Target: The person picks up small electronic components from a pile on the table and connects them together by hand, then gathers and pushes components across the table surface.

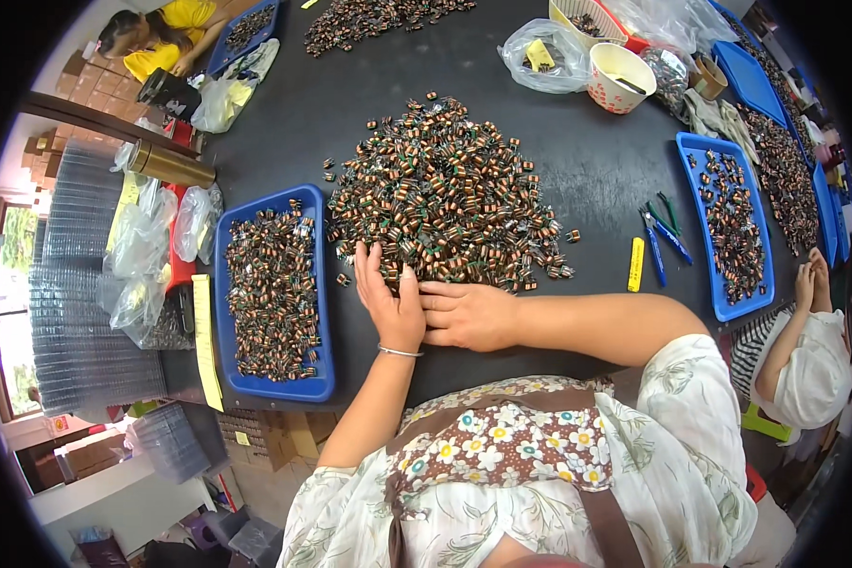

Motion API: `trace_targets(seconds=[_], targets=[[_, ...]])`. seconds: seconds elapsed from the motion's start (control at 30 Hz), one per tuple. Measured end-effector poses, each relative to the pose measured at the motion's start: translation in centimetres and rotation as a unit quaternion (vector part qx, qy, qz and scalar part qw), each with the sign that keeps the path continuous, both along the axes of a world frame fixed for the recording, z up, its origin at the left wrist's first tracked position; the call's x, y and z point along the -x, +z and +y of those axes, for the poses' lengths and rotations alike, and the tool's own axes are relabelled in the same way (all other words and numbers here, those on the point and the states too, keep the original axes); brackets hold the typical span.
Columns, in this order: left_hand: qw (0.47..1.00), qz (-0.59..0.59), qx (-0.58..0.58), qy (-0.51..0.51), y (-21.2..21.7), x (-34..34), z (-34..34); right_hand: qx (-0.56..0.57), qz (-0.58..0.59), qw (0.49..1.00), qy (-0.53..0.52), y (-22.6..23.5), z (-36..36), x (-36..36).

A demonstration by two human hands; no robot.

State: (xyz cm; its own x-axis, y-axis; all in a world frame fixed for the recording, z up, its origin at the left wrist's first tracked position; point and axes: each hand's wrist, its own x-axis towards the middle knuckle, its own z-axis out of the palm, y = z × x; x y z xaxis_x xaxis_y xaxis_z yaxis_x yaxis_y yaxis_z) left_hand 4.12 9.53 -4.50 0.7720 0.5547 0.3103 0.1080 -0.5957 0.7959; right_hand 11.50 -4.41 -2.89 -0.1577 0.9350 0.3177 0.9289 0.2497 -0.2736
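A large heap of small copper-wound coils (445, 189) lies on the black table in front of me. At its near edge my left hand (391, 305) stands on its side with its fingers stretched out, pointing away from me. My right hand (469, 316) lies across from the right, fingers straight and pointing left, their tips against my left palm. Both hands touch or nearly touch the nearest coils, and neither appears to grip anything. Left of my left hand sits a blue tray (326, 355) full of similar coils.
Another blue tray (725, 310) with coils stands at right. Pliers (670, 237) and a yellow marked strip (636, 264) lie beside it. A patterned cup (619, 85) and plastic bag (540, 59) are farther back. Other people sit at far left (175, 38) and right (805, 364).
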Motion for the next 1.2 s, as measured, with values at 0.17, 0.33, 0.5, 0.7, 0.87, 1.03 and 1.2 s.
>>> trace_targets(seconds=[0.17,0.33,0.5,0.7,0.87,1.03,1.2], targets=[[0.999,-0.020,-0.024,0.018,0.5,-1.0,-2.0,-0.014,-0.012,1.000,0.019,0.4,-2.0,-1.8],[0.999,-0.018,-0.014,0.025,0.7,-1.7,-3.2,0.009,-0.045,0.998,0.037,0.7,-3.9,-3.7],[1.000,-0.012,-0.014,-0.011,0.8,-1.1,-2.4,0.024,-0.056,0.998,-0.016,1.8,-5.9,-5.2],[0.995,-0.022,-0.081,-0.059,1.9,1.0,-0.1,0.006,-0.026,0.995,-0.097,3.2,-8.0,-3.1],[0.998,0.019,-0.064,0.002,2.7,1.7,2.7,0.020,0.064,0.957,-0.284,5.1,-11.2,-1.3],[0.999,0.002,-0.043,-0.006,2.7,-0.4,4.4,0.091,0.102,0.897,-0.420,4.2,-13.0,-1.4],[0.999,-0.011,0.050,-0.009,2.2,-2.4,4.5,0.082,0.090,0.881,-0.457,3.6,-12.3,-2.6]])
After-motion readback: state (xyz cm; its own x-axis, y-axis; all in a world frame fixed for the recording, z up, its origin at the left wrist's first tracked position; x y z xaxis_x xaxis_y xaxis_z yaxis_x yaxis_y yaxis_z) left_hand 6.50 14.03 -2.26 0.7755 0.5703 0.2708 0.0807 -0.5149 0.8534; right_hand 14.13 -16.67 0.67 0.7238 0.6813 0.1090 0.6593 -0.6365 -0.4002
